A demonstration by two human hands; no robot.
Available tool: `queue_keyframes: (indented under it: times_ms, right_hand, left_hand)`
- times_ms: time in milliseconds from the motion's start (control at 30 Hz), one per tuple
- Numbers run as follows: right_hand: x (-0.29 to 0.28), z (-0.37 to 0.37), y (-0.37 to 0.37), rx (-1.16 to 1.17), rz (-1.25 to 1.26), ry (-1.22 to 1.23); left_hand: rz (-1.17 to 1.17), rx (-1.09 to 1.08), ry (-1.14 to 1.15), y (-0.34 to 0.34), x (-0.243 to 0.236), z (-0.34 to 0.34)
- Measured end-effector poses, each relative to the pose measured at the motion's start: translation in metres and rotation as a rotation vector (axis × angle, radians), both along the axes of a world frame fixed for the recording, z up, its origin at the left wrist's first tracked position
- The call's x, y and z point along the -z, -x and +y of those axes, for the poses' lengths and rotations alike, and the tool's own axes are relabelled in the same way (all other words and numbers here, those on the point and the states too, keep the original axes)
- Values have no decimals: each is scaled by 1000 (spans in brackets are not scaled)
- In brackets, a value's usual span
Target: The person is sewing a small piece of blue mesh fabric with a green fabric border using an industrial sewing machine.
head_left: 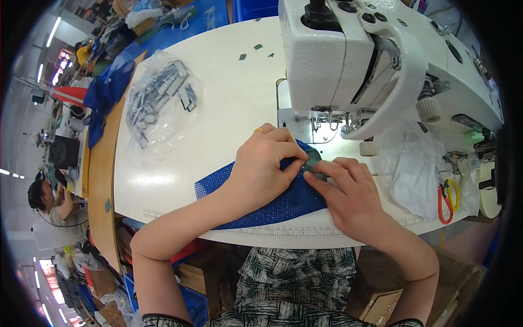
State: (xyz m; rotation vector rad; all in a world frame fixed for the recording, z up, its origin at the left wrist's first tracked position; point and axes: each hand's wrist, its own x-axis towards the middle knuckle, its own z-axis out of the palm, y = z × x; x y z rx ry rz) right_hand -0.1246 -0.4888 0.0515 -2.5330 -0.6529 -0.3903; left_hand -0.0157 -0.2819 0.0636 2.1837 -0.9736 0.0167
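A piece of blue mesh fabric (291,206) lies on the white table just in front of the sewing machine (327,65). My left hand (267,158) rests over it, thumb and forefinger pinched at its upper part. Close by on the right, my right hand (348,191) pinches the edge of a small dark green fabric piece (313,159) that sits on the blue mesh. Both sets of fingertips nearly meet at this green piece. The lit needle area and metal plate of the machine are just beyond my hands. Part of the mesh is hidden under my left hand and wrist.
A clear plastic bag (158,103) of small grey-edged pieces lies on the left, with several dark green scraps (257,47) farther back. At the right are a crumpled plastic bag (411,174) and red-and-yellow-handled scissors (447,201). A ruler strip (294,231) follows the front edge. Another person (57,201) sits far left.
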Motion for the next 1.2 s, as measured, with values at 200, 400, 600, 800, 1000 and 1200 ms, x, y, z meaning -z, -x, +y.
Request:
queue_keyframes:
  times_ms: [200,400,600,800,1000,1200]
  right_hand:
    - [-1,-1,1,-9,9,45]
    - [0,-3,-2,16,12,37]
    - [3,-10,-15,71,14,114]
    - [2,-11,-16,138,-27,164]
    - [1,-9,-19,176,-83,132]
    - [3,-9,-18,184,-71,115]
  left_hand:
    - [-149,37,-129,5,-7,1]
    - [-61,-11,-20,0,2,1]
    - [-30,-119,-49,-16,-1,-14]
    - [211,-122,-180,-41,-6,-25]
    - [261,-36,-85,-53,-6,-27]
    - [388,-41,-99,-45,-21,-18]
